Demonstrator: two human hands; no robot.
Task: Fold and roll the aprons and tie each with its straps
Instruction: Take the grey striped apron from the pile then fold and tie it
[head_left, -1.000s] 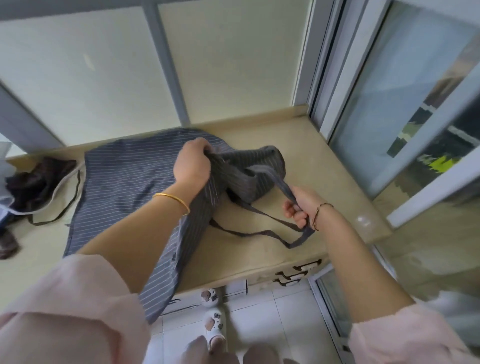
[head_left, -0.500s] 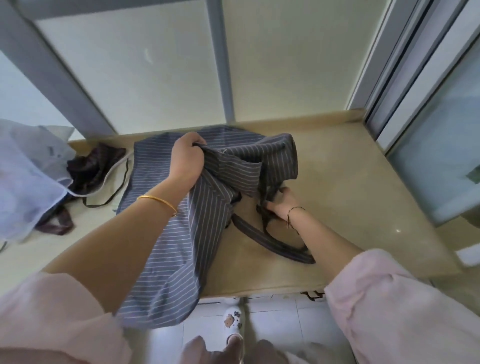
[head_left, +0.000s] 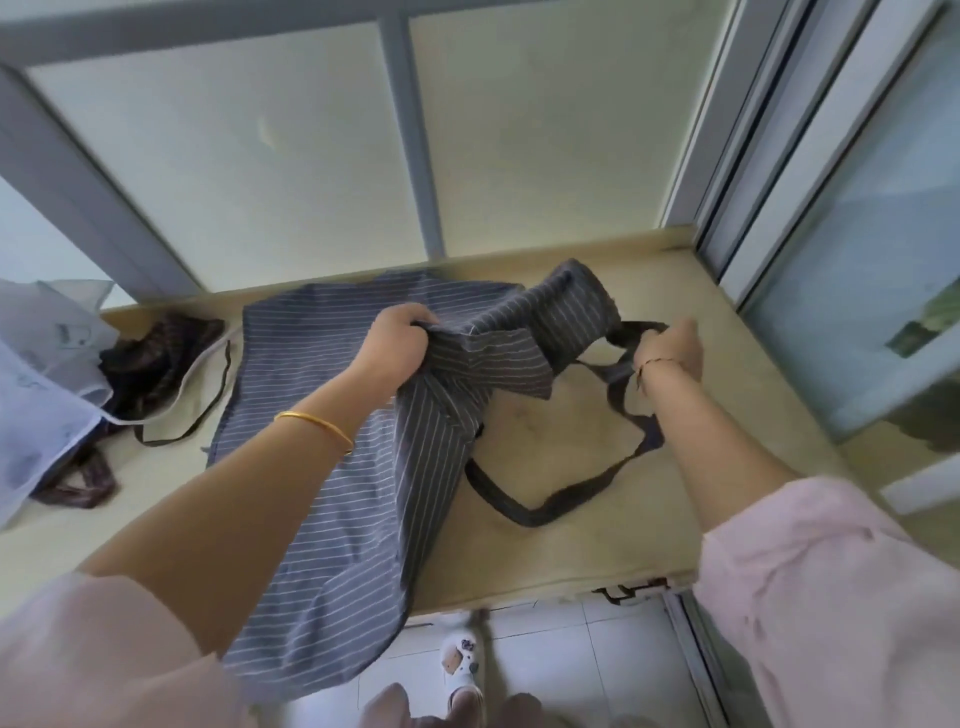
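The striped apron lies on the worktop, its lower part hanging off the worktop's front edge. The left hand grips bunched apron fabric. The right hand, blurred with its fingers mostly hidden, holds the dark strap above the worktop.

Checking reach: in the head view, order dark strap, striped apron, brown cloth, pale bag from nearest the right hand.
1. dark strap, held in the right hand
2. striped apron, just left
3. brown cloth, far left
4. pale bag, left edge
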